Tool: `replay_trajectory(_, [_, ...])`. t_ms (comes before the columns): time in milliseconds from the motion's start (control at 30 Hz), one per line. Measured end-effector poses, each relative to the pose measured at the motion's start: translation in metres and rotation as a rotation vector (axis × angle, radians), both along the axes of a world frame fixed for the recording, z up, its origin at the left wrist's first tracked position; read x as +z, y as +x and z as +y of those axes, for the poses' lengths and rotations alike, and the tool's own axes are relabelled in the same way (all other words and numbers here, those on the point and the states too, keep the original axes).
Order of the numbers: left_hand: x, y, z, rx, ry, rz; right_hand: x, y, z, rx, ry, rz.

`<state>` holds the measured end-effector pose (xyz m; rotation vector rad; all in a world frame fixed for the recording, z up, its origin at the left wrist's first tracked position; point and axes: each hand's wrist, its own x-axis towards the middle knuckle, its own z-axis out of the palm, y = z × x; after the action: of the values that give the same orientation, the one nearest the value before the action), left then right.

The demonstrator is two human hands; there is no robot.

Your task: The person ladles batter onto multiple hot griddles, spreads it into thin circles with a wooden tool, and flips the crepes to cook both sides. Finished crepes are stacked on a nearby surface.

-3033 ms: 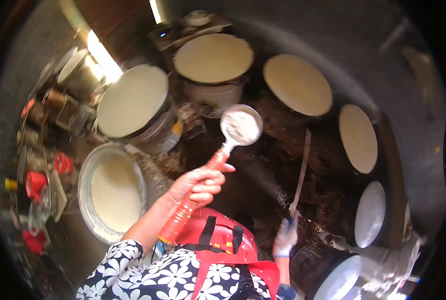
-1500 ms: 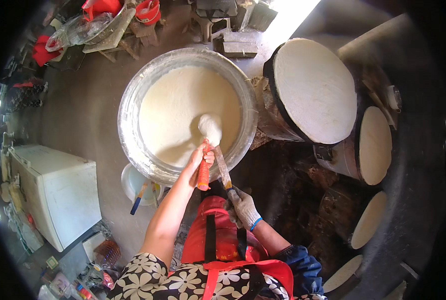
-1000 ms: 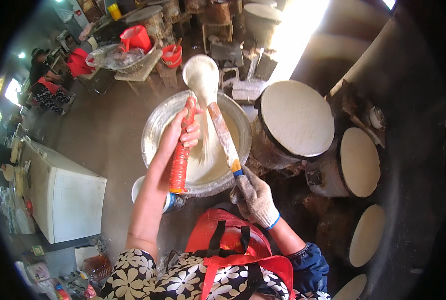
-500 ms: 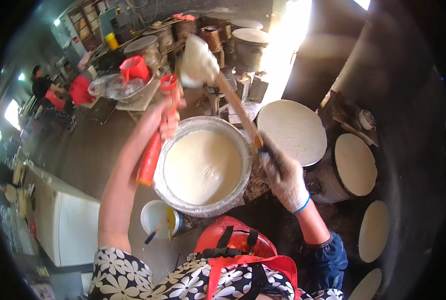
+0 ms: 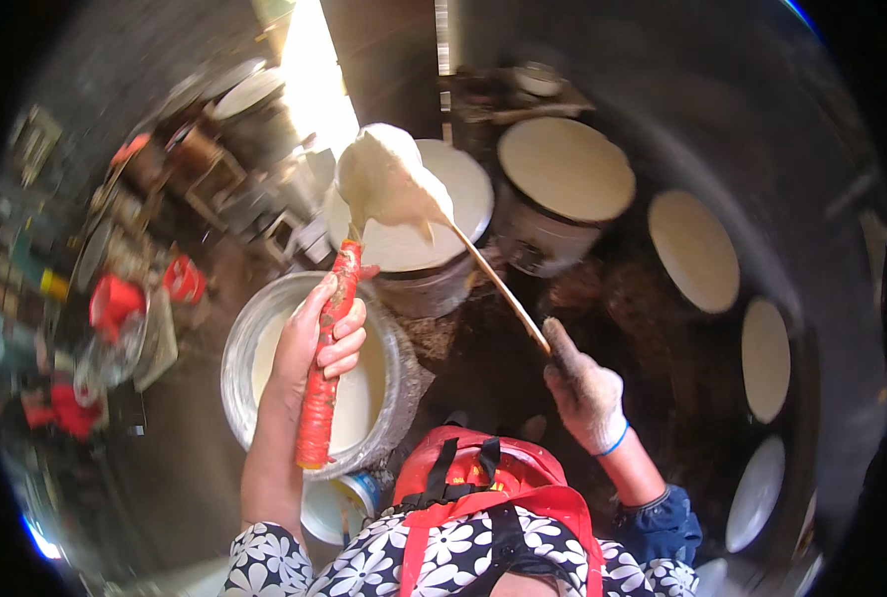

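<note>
My bare left hand (image 5: pixel 324 333) is wrapped round a thick red-taped tool handle (image 5: pixel 316 423), smeared with something pale and held upright in front of a pot of white batter (image 5: pixel 359 398). On my right hand (image 5: pixel 585 390) is a whitish knit glove with dark fingers, closed on a thin wooden stick (image 5: pixel 503 294). The stick slants up and left to a large lump of cream-coloured batter (image 5: pixel 389 179) that covers its end. This lump hangs over a round griddle (image 5: pixel 463 189) with a pale surface. The red handle's top reaches the lump's lower edge; whether they touch is unclear.
More round pale-topped griddles (image 5: pixel 568 164) curve away along the right side. Below the pot stands a white bucket (image 5: pixel 329 507). Off left are a red jug (image 5: pixel 115 298), a red cup (image 5: pixel 184 280) and a yellow container (image 5: pixel 54 285). Bright light falls in at the top.
My view has turned to the right. The batter lump has come from beyond the pot to above the nearest griddle. Both hands keep their holds.
</note>
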<state>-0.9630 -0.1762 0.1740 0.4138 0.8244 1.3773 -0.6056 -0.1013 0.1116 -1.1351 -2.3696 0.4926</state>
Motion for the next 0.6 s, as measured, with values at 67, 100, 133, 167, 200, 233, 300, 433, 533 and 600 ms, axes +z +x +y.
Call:
replay_trajectory(67, [-0.003, 0.020, 0.042, -0.192, -0.249, 0.010, 0.000, 0.048, 0.006, -0.088, 0.197, -0.082])
replay_trajectory(100, [-0.007, 0.039, 0.057, -0.322, -0.245, -0.016, 0.000, 0.072, 0.006, -0.145, 0.197, -0.154])
replay_trajectory(133, [-0.012, 0.060, 0.070, -0.460, -0.249, -0.043, 0.000, 0.097, 0.001, -0.210, 0.186, -0.230])
replay_trajectory(167, [-0.014, 0.088, 0.083, -0.561, -0.266, -0.083, -0.003, 0.124, -0.005, -0.266, 0.190, -0.251])
replay_trajectory(200, [-0.022, 0.115, 0.096, -0.650, -0.319, -0.224, -0.002, 0.155, -0.012, -0.317, 0.196, -0.282])
replay_trajectory(233, [-0.028, 0.144, 0.108, -0.715, -0.362, -0.308, -0.003, 0.185, -0.021, -0.367, 0.237, -0.301])
replay_trajectory(300, [-0.037, 0.208, 0.133, -0.829, -0.443, -0.451, 0.003, 0.252, -0.041, -0.468, 0.318, -0.356])
replay_trajectory(433, [-0.045, 0.341, 0.154, -1.029, -0.597, -0.867, -0.008, 0.379, -0.095, -0.678, 0.423, -0.465])
replay_trajectory(533, [-0.037, 0.450, 0.172, -1.150, -0.728, -1.040, -0.014, 0.463, -0.139, -0.830, 0.407, -0.590])
replay_trajectory(600, [-0.037, 0.513, 0.173, -1.187, -0.772, -1.082, -0.019, 0.506, -0.173, -0.906, 0.387, -0.651])
